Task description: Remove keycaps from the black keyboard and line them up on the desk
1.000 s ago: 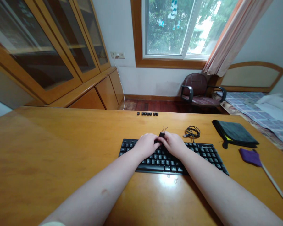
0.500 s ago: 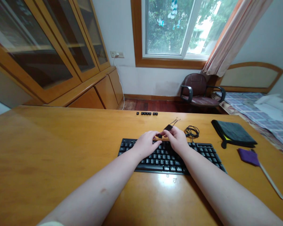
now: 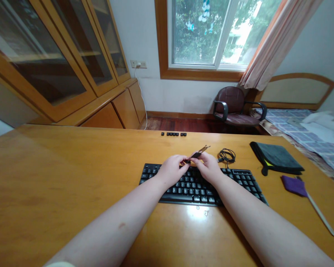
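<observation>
Over the keyboard [image 3: 233,180] the right hand [image 3: 210,167] pinches a wire tool [image 3: 198,152]; the left hand [image 3: 172,170], at 9 o'clock, pinches its end.

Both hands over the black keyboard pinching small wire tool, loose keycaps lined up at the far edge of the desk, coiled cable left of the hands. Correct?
Head view shows the coiled cable right of the hands, not left. Rest holds: left hand and right hand pinch the small wire tool over the black keyboard, loose keycaps lined up at the far edge of the desk.
</observation>
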Tool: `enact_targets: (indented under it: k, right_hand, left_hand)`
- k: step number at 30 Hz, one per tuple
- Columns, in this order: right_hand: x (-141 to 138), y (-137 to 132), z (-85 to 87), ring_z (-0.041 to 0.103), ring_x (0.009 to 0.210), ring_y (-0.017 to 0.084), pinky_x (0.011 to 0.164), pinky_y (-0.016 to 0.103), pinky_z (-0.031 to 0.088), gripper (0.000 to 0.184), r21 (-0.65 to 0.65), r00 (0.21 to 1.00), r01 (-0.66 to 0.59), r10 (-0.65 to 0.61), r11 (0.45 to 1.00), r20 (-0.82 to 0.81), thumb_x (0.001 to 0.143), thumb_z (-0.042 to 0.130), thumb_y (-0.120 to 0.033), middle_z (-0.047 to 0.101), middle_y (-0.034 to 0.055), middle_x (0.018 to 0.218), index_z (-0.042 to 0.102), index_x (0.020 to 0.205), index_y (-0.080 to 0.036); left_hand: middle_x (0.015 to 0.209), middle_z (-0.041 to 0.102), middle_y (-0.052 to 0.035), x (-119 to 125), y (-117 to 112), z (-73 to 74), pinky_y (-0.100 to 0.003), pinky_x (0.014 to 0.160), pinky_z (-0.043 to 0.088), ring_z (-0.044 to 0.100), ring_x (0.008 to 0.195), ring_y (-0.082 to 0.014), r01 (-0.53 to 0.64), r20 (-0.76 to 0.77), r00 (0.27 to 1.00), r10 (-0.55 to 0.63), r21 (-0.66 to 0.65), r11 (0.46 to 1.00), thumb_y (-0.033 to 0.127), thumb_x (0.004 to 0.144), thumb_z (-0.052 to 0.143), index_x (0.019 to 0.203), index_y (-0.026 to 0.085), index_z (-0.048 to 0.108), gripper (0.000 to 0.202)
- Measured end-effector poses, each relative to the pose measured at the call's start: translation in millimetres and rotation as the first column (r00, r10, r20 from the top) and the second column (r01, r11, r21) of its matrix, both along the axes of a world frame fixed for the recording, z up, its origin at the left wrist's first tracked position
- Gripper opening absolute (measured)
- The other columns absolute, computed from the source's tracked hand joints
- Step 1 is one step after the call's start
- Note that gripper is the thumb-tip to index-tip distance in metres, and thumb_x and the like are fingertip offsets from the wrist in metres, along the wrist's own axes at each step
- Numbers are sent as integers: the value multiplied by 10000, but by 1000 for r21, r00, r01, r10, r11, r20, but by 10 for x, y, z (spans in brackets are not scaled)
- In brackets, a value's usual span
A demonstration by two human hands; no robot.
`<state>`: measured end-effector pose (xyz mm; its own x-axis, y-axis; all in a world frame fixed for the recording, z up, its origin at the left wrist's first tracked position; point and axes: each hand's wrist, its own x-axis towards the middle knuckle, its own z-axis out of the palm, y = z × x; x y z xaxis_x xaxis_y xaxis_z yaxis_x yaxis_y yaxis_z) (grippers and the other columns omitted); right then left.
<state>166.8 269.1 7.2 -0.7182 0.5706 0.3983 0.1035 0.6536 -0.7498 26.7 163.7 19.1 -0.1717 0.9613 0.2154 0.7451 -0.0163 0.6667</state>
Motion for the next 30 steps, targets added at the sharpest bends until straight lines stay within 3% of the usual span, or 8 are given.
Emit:
enact_targets:
  k: [7, 11, 17, 23, 30]
  right_hand:
    - [-2, -37, 43, 607, 837, 205, 778, 335, 468, 210, 38, 1000, -30, 30, 999, 0, 854, 497, -328, 672, 55, 879, 674, 891, -222]
    - [-24, -31, 15, 617, 848, 201, 782, 335, 485, 243, -64, 999, 5, -9, 998, -53, 856, 493, -360, 670, 74, 928, 668, 908, -201]
    - [-37, -9, -9, 636, 702, 177, 689, 321, 519, 275, -295, 986, 52, -97, 954, -139, 824, 529, -412, 674, 74, 797, 637, 817, -159]
    - [-43, -17, -13, 624, 663, 159, 657, 319, 522, 270, -418, 955, -11, -115, 908, -275, 787, 589, -432, 661, 52, 751, 593, 792, -161]
    - [-33, -25, 24, 562, 603, 120, 568, 255, 463, 202, -413, 941, -105, -45, 905, -336, 805, 590, -376, 641, 27, 707, 603, 778, -176]
  left_hand:
    - [924, 662, -27, -15, 12, -38, -283, 780, 470, 599, 852, -167, -16, 30, 999, 16, 22, 1000, 244, 833, 486, 961, 200, 632, 198]
    - [1016, 659, -27, -26, 18, -52, -278, 808, 477, 600, 877, -156, -55, 104, 993, 47, 72, 996, 255, 839, 493, 1079, 208, 604, 268]
    - [1057, 662, -39, -32, 13, -18, -307, 873, 470, 602, 944, -173, 18, 103, 994, -25, 75, 997, 273, 860, 473, 1120, 210, 600, 296]
    - [1130, 640, -50, -43, 17, -18, -333, 925, 441, 582, 1024, -188, 91, 132, 986, -105, 113, 989, 232, 878, 430, 1148, 202, 580, 311]
    - [897, 674, -47, -47, 26, -67, -299, 776, 474, 615, 786, -157, 87, 379, 918, -117, 96, 992, 292, 884, 422, 1043, 168, 620, 282]
